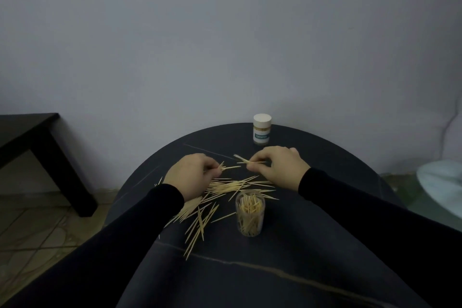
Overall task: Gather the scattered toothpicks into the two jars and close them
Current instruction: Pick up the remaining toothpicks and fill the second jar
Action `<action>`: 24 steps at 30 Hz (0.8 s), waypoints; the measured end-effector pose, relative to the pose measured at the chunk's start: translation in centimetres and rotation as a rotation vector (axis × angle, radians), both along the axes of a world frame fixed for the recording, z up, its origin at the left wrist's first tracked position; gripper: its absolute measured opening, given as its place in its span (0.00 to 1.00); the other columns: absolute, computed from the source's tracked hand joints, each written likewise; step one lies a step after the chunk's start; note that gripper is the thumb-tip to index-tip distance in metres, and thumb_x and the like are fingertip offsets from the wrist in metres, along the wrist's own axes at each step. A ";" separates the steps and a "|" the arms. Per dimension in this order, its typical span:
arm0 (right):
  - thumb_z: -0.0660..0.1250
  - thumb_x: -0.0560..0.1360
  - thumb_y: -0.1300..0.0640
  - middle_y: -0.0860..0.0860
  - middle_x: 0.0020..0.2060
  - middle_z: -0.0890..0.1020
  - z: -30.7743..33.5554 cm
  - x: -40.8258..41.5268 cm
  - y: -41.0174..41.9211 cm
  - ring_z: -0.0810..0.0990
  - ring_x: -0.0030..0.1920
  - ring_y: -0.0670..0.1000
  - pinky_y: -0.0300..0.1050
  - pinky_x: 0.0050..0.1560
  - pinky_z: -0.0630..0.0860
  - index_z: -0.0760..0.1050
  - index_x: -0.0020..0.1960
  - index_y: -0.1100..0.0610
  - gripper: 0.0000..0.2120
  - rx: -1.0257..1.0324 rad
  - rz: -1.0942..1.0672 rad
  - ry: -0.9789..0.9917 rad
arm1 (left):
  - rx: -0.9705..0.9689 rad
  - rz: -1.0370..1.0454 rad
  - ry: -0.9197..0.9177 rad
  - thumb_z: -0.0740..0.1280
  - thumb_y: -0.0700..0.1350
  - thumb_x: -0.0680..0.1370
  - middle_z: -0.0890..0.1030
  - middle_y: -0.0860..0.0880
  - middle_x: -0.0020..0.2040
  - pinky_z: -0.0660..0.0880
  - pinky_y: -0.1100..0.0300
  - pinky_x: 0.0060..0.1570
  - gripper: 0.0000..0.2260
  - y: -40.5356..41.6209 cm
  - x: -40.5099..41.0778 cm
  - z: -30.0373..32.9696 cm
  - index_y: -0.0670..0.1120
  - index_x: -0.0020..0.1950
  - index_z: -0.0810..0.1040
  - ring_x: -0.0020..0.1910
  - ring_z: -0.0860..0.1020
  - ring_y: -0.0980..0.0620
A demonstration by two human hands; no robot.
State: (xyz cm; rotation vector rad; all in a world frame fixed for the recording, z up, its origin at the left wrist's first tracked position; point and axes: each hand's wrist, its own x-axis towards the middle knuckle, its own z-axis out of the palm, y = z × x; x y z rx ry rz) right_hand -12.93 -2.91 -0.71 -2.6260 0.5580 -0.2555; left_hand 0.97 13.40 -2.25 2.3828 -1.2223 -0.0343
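Several toothpicks (226, 186) lie scattered across the round dark table (287, 252). An open clear jar (250, 214), partly filled with toothpicks, stands upright in front of the pile. A second jar (262, 129) with a white lid on stands at the table's far edge. My left hand (188, 175) pinches a few toothpicks at the pile's far left. My right hand (277, 166) pinches a small bundle of toothpicks just above the table, to the right of the left hand.
A low dark side table (32, 142) stands to the left on the tiled floor. A pale wall rises behind. A light-coloured object (442, 182) lies at the right edge.
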 end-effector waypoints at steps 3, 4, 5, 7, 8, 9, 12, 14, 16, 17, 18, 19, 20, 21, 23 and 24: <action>0.64 0.77 0.43 0.38 0.44 0.79 0.1 -1.2 -0.1 0.76 0.54 0.46 0.57 0.66 0.66 0.77 0.50 0.41 0.05 0.168 -0.012 -0.100 | -0.106 0.011 0.157 0.66 0.49 0.78 0.80 0.55 0.48 0.74 0.60 0.54 0.08 0.1 -1.0 0.4 0.50 0.54 0.82 0.49 0.77 0.58; 0.64 0.77 0.44 0.39 0.43 0.79 0.3 -1.5 -0.1 0.76 0.53 0.45 0.58 0.65 0.69 0.78 0.49 0.42 0.05 0.219 -0.015 -0.147 | -0.138 0.012 0.204 0.67 0.49 0.78 0.82 0.55 0.48 0.75 0.58 0.55 0.08 0.1 -1.2 0.4 0.50 0.55 0.82 0.49 0.78 0.58; 0.65 0.77 0.45 0.40 0.44 0.80 0.7 -1.9 0.0 0.77 0.51 0.45 0.56 0.63 0.71 0.79 0.50 0.43 0.06 0.279 -0.020 -0.200 | -0.172 0.017 0.252 0.67 0.48 0.78 0.82 0.54 0.47 0.75 0.58 0.55 0.09 0.1 -1.5 0.5 0.50 0.55 0.82 0.48 0.78 0.58; 0.66 0.77 0.50 0.46 0.47 0.81 1.4 -2.6 0.4 0.77 0.50 0.45 0.44 0.56 0.75 0.81 0.51 0.47 0.06 0.415 -0.013 -0.288 | -0.243 0.039 0.331 0.68 0.48 0.77 0.82 0.56 0.45 0.75 0.60 0.52 0.09 0.2 -1.8 0.5 0.49 0.56 0.82 0.47 0.78 0.59; 0.66 0.77 0.51 0.47 0.49 0.82 1.7 -3.0 0.6 0.77 0.52 0.46 0.38 0.52 0.75 0.81 0.50 0.48 0.06 0.472 -0.003 -0.327 | -0.285 0.048 0.356 0.69 0.48 0.77 0.82 0.56 0.44 0.74 0.61 0.52 0.08 0.2 -2.0 0.7 0.50 0.55 0.82 0.47 0.78 0.60; 0.66 0.77 0.52 0.47 0.50 0.82 1.7 -3.3 0.8 0.77 0.53 0.45 0.34 0.50 0.74 0.81 0.49 0.47 0.05 0.524 0.007 -0.356 | -0.330 0.057 0.384 0.69 0.47 0.77 0.82 0.57 0.44 0.74 0.62 0.51 0.08 0.3 -2.1 0.8 0.50 0.54 0.83 0.47 0.78 0.61; 0.66 0.77 0.53 0.42 0.49 0.82 1.7 -4.0 1.5 0.77 0.52 0.37 0.27 0.45 0.71 0.80 0.48 0.45 0.06 0.671 0.013 -0.390 | -0.446 0.062 0.488 0.69 0.45 0.77 0.82 0.57 0.46 0.72 0.66 0.50 0.06 0.5 -2.7 1.5 0.51 0.52 0.83 0.49 0.78 0.63; 0.66 0.77 0.55 0.39 0.46 0.83 1.4 -4.1 1.9 0.78 0.48 0.32 0.23 0.43 0.71 0.81 0.49 0.47 0.06 0.752 0.008 -0.399 | -0.500 0.060 0.563 0.69 0.45 0.77 0.83 0.57 0.47 0.72 0.66 0.51 0.05 0.6 -3.0 1.9 0.52 0.50 0.83 0.50 0.78 0.62; 0.66 0.77 0.56 0.37 0.44 0.83 1.1 -4.2 2.4 0.78 0.45 0.28 0.21 0.40 0.70 0.81 0.50 0.49 0.06 0.836 0.008 -0.394 | -0.544 0.044 0.632 0.69 0.45 0.76 0.84 0.57 0.48 0.72 0.64 0.55 0.05 0.7 -3.4 2.2 0.53 0.49 0.83 0.53 0.79 0.61; 0.66 0.77 0.56 0.37 0.44 0.82 0.9 -4.1 2.7 0.78 0.45 0.29 0.21 0.40 0.70 0.81 0.51 0.50 0.06 0.874 0.003 -0.385 | -0.566 0.037 0.668 0.69 0.45 0.76 0.84 0.56 0.48 0.72 0.63 0.57 0.05 0.8 -3.7 2.3 0.52 0.49 0.83 0.54 0.79 0.61; 0.66 0.77 0.55 0.37 0.45 0.82 0.7 -4.1 2.9 0.78 0.45 0.30 0.22 0.41 0.70 0.81 0.51 0.50 0.06 0.905 -0.009 -0.377 | -0.590 0.033 0.709 0.69 0.45 0.76 0.84 0.56 0.49 0.71 0.62 0.58 0.05 0.8 -4.0 2.3 0.52 0.49 0.83 0.54 0.79 0.61; 0.67 0.76 0.55 0.37 0.46 0.82 0.3 -4.0 3.1 0.77 0.47 0.31 0.23 0.42 0.69 0.81 0.52 0.51 0.07 0.934 -0.024 -0.372 | -0.610 0.034 0.749 0.69 0.45 0.77 0.84 0.56 0.49 0.71 0.62 0.58 0.05 0.8 -4.4 2.4 0.51 0.50 0.83 0.54 0.78 0.62; 0.67 0.76 0.55 0.38 0.46 0.81 0.1 -3.9 3.4 0.77 0.48 0.32 0.25 0.43 0.68 0.81 0.53 0.51 0.07 0.959 -0.037 -0.368 | -0.625 0.035 0.786 0.68 0.45 0.77 0.84 0.56 0.49 0.71 0.63 0.56 0.06 0.8 -4.8 2.6 0.50 0.51 0.83 0.53 0.78 0.64; 0.66 0.76 0.54 0.37 0.46 0.81 -0.1 -3.9 3.7 0.75 0.48 0.33 0.26 0.43 0.68 0.81 0.54 0.52 0.08 0.983 -0.048 -0.361 | -0.631 0.034 0.817 0.68 0.45 0.77 0.84 0.57 0.49 0.70 0.64 0.53 0.06 0.8 -5.2 2.7 0.50 0.52 0.83 0.50 0.77 0.67; 0.66 0.77 0.53 0.36 0.46 0.79 -0.6 -3.8 4.0 0.73 0.48 0.32 0.27 0.43 0.65 0.80 0.57 0.54 0.11 1.024 -0.063 -0.344 | -0.628 0.027 0.858 0.67 0.45 0.78 0.83 0.59 0.48 0.69 0.66 0.48 0.07 0.8 -5.9 2.9 0.49 0.54 0.83 0.46 0.76 0.69; 0.66 0.76 0.53 0.36 0.46 0.79 -0.9 -3.9 4.1 0.73 0.47 0.32 0.28 0.43 0.64 0.79 0.58 0.53 0.11 1.038 -0.070 -0.346 | -0.624 0.022 0.862 0.67 0.46 0.78 0.83 0.59 0.48 0.68 0.66 0.47 0.08 0.8 -6.0 2.9 0.49 0.54 0.83 0.45 0.77 0.69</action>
